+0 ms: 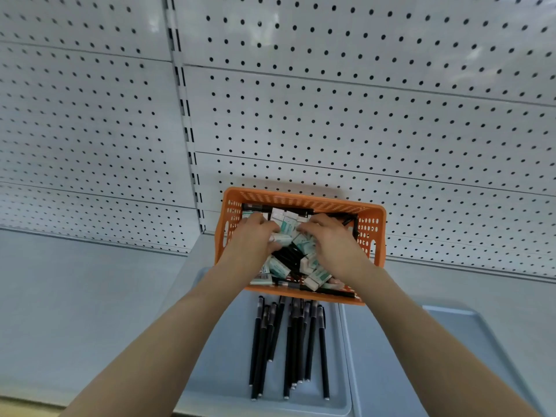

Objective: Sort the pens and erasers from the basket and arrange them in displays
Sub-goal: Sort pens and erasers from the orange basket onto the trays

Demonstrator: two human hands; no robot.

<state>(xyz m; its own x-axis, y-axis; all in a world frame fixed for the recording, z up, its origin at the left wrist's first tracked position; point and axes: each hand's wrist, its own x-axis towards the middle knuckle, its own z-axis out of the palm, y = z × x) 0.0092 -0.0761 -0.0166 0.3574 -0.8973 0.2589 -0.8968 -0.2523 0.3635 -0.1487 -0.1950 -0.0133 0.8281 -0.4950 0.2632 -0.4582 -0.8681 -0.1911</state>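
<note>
Head view: left hand (255, 234) and right hand (332, 240) sit among erasers (279, 267) in the basket (301, 199). Whether either grips anything cannot be told. Pens (289, 341) lie on the tray (225, 356).

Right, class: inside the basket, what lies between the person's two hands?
In the head view, white-and-green erasers and black pens lie between the left hand and right hand, inside the orange basket.
</note>
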